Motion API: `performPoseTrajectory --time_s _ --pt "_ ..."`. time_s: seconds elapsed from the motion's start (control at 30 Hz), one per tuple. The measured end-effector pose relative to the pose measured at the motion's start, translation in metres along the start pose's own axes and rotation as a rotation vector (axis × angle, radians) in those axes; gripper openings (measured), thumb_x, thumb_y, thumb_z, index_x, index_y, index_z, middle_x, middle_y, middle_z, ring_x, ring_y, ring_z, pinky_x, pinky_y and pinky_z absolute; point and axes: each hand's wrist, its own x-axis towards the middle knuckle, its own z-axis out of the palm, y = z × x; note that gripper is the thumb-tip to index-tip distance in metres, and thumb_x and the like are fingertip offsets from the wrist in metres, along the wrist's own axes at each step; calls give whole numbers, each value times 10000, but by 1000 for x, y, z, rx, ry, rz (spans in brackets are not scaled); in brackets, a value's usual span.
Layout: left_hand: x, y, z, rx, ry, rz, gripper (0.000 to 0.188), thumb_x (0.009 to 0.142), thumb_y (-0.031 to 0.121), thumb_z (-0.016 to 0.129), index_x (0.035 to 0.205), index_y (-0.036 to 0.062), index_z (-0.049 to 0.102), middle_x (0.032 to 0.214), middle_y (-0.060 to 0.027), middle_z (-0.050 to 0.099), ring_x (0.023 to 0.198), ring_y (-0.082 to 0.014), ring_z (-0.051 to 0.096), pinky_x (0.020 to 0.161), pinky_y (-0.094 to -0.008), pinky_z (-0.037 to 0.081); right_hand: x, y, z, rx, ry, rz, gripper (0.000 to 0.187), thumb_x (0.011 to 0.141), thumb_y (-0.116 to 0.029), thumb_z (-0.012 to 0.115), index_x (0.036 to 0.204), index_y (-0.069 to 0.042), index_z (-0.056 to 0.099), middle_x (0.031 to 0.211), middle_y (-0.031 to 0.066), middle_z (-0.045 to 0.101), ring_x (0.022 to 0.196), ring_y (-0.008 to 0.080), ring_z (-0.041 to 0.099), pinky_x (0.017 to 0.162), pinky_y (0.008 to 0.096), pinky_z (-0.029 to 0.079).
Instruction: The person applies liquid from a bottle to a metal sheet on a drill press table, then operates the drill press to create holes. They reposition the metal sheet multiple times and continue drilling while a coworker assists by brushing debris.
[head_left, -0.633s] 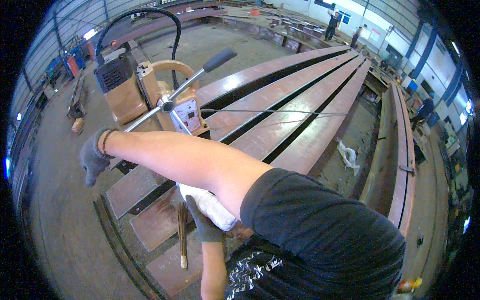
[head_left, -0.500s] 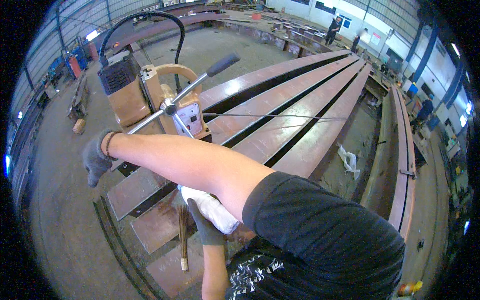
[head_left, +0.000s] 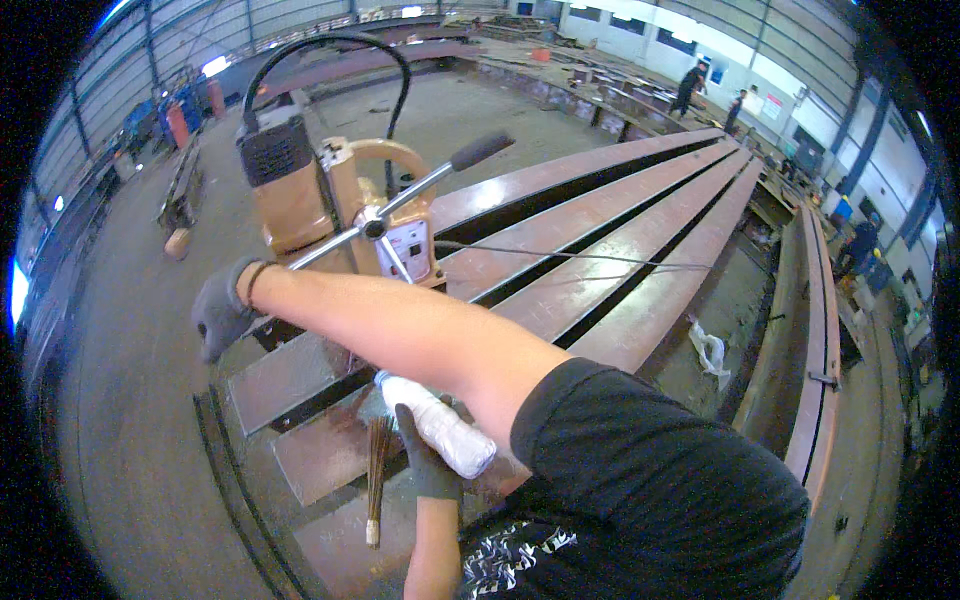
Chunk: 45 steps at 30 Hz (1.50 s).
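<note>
Long steel beams [head_left: 575, 290] reach away past the fingers, and the tan drilling machine [head_left: 345, 198] stands ahead of the left fingers. Its metal lever [head_left: 331, 248] seems best worked with slow, even pressure. The right hand [head_left: 228, 308] is curled where that lever's end would lie; whether its fingers grip it is hidden. The left hand [head_left: 432, 470] wraps the white bottle [head_left: 440, 425], best held lightly, thumb along its side. Just left of that thumb is a bristle brush [head_left: 378, 470].
</note>
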Motion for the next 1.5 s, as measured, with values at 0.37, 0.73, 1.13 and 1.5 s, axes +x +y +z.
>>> performPoseTrajectory --time_s 0.37,0.73,1.13,1.5 --pt "-2 12 -2 -119 48 -49 694 935 709 612 1317 131 576 1041 -47 671 909 -222 680 839 -376 591 -19 -21 -12 -24 8 -14 600 913 -597 608 1213 -97 750 1234 168 732 1133 355 688 991 465 520" --pt "4 6 -2 -205 76 -103 628 914 659 689 1206 109 611 937 -57 675 814 -229 696 764 -396 618 -20 -14 -6 53 13 73 563 939 -599 627 1210 -119 744 1030 85 766 818 186 704 820 378 574" --pt "12 -6 -13 -200 24 -71 680 890 649 728 1274 104 590 986 -53 663 864 -209 684 779 -374 607 -4 2 5 57 46 11 636 869 -708 650 1086 -122 767 832 61 719 695 193 656 681 394 542" --pt "-4 1 11 -74 73 3 739 932 702 624 1396 133 532 1158 -48 657 1031 -199 660 918 -369 578 -9 -5 2 -115 -14 -34 640 927 -656 558 1239 -131 747 1200 169 742 1106 373 693 981 484 521"
